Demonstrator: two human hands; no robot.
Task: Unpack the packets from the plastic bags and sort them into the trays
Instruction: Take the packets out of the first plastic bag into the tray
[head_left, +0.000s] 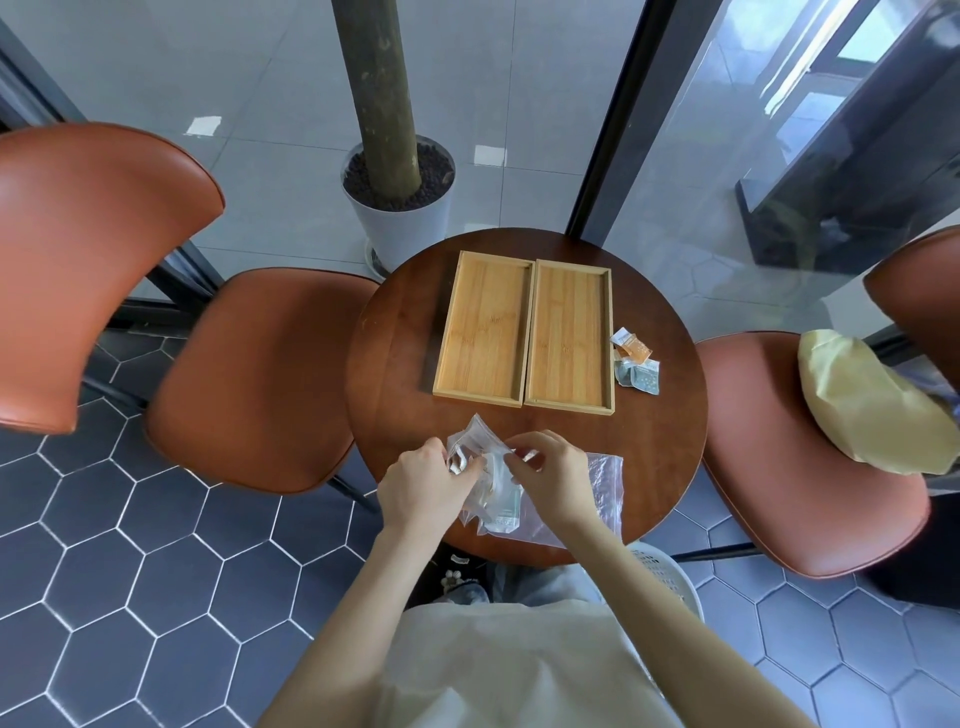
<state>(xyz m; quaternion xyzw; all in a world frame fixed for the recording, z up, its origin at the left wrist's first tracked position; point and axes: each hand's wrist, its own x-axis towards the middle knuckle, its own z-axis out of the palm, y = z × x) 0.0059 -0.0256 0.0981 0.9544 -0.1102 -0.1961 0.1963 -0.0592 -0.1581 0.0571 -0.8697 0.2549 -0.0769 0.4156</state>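
Pinching a clear plastic bag (488, 483) of packets at the round brown desk's (395, 364) near edge, left hand (423, 486) and right hand (550, 478) have yet to fill two empty bamboo trays (522, 330); few loose packets (636, 364) lie beside them.

Soft, even daylight fills the scene, coming from the glass wall (727, 156) at the far right. Pale reflections streak the glass, and small bright patches gleam on the far floor tiles (260, 78). A faint sheen lies across the round table (395, 364). Shadows are weak and diffuse. Wide-angle distortion bends the chairs (88, 270) and the tiling near the edges. Focus is fairly sharp throughout.
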